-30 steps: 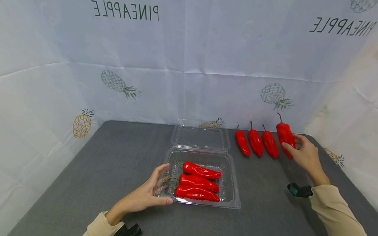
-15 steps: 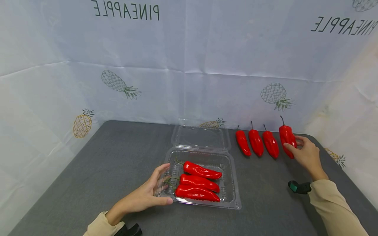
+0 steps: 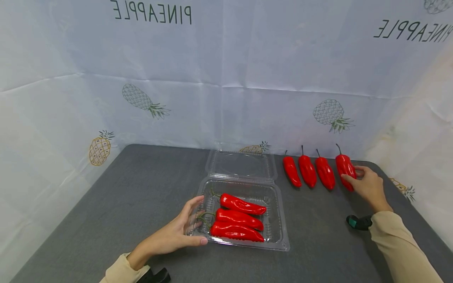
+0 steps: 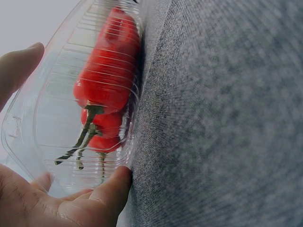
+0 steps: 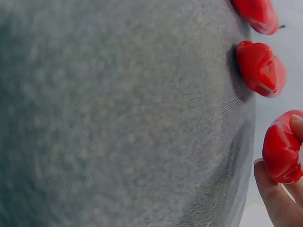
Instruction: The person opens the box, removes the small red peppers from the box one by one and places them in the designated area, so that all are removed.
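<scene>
My right hand grips a red pepper between thumb and fingers at the right end of a row. In the right wrist view that pepper sits between the fingertips; whether it touches the table I cannot tell. Three more red peppers, the nearest of them one pepper, lie to its left with stems pointing away. My left hand rests against the left front corner of a clear plastic container, thumb and fingers spread. Inside lie three red peppers, stems to the left.
The container's hinged lid lies folded back behind it. A dark grey table carries everything. White cloth with pineapple prints hangs along the back and sides.
The right hand has lowered its pepper a little toward the table beside the row and shifted slightly right. The left hand and container have stayed in place.
</scene>
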Demonstrator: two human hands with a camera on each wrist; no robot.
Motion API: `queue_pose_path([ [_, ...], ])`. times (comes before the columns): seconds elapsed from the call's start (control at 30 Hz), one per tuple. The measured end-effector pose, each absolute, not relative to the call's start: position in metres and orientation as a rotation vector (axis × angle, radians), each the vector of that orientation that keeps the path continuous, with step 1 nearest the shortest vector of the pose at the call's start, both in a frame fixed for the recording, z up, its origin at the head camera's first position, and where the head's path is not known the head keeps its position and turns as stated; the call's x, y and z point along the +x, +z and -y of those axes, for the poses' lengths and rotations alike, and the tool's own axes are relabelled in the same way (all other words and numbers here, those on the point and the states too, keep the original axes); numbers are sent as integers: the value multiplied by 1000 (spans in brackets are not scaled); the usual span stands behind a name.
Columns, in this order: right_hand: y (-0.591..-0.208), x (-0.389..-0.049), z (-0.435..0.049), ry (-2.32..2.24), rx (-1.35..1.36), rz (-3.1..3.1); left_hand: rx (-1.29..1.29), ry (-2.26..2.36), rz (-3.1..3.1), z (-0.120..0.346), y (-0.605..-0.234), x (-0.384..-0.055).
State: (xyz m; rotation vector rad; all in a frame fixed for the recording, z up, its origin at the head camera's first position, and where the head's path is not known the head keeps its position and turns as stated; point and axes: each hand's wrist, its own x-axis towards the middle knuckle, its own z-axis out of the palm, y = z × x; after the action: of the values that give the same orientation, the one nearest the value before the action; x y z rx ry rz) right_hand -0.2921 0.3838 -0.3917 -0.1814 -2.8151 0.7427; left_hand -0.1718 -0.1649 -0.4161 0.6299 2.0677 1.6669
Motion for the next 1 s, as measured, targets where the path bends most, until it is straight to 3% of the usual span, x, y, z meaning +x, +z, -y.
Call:
queue_pose_path([
  [1.0,-395,-305,-396,647,-226,2970,614,1670,-2077,165,-416,-172],
])
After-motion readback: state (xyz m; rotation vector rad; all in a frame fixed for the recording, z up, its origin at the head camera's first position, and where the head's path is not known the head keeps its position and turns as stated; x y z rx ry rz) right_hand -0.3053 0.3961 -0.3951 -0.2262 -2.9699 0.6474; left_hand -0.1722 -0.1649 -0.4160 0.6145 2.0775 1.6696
